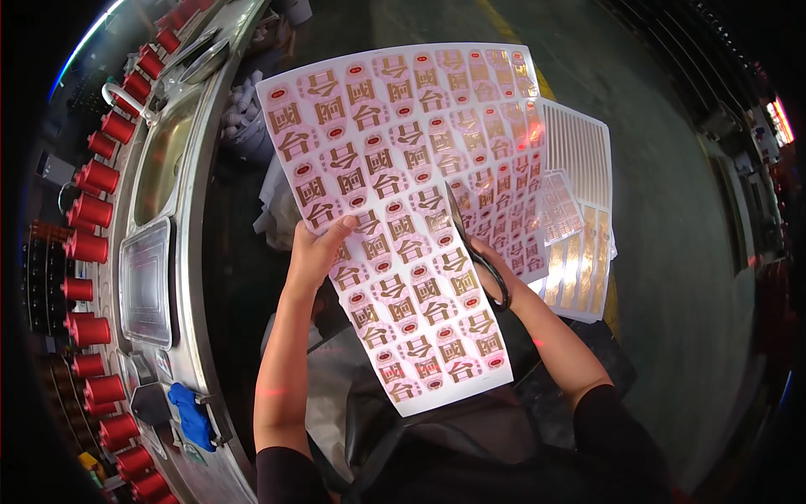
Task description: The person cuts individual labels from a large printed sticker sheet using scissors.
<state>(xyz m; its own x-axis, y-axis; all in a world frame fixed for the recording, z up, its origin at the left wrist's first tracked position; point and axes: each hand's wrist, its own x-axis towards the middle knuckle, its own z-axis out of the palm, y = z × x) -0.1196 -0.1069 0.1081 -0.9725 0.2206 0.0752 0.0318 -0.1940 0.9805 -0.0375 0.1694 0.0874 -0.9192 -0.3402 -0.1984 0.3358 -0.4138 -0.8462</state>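
My left hand [317, 250] pinches the left edge of a large glossy label sheet [395, 193], thumb lying on the printed face and the other fingers tucked behind it, so it is clamped on the sheet. My right hand [489, 262] is wrapped through the black handles of a pair of scissors [472, 244], fingers closed in the loops; the blades point up and away from me and lie against the sheet about midway across it, though I cannot tell how wide the blades stand. The sheet is held up in front of me between both hands, tilted so that its far end leans left, and it fills the middle of my view. It is white-backed and shiny, covered in rows of pale pink labels with gold characters and small red ovals, and light glares off its upper right part. Just beside its right edge, lower down, lie more sheets: a smaller pink printed piece [558, 206] on top of sheets of gold strips [579, 252]. Well off to my left curves a metal machine table [189, 277] ringed with red caps [91, 210], bearing a clear rectangular plastic lid [147, 281] and a blue cloth [193, 416] near its rim.
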